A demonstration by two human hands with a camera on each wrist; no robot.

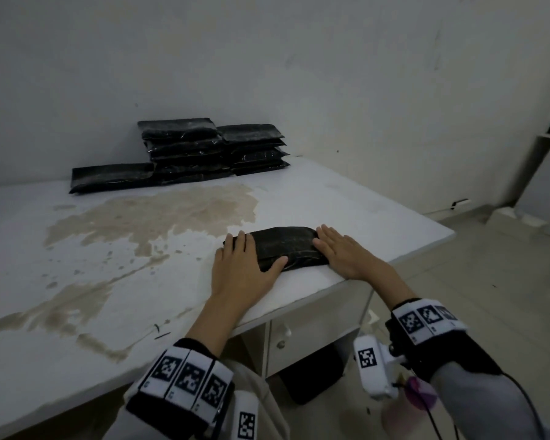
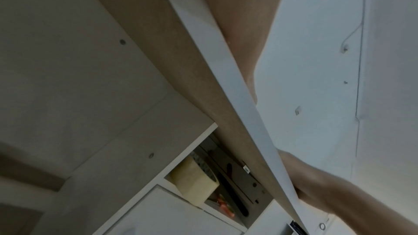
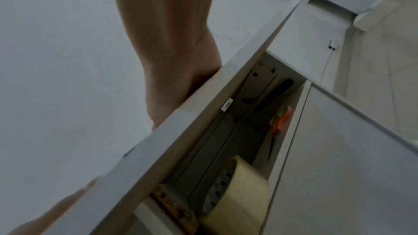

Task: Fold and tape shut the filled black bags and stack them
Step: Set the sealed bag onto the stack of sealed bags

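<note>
Both flat, open hands, left hand (image 1: 240, 268) and right hand (image 1: 346, 252), press the bag (image 1: 286, 246) onto the surface (image 1: 362, 211), apparently flattening its fold; next likely needs the tape (image 3: 237, 196) from the shelf below the bag.

A white desk (image 1: 346, 198) fills the lower left and centre of the head view, its top marked by a wide brown stain (image 1: 159, 214). Directly on it, at the upper centre against the wall, lie stacked black bags (image 1: 185, 147). One more black bag (image 1: 283, 246) lies flat near the desk's front right edge.
</note>
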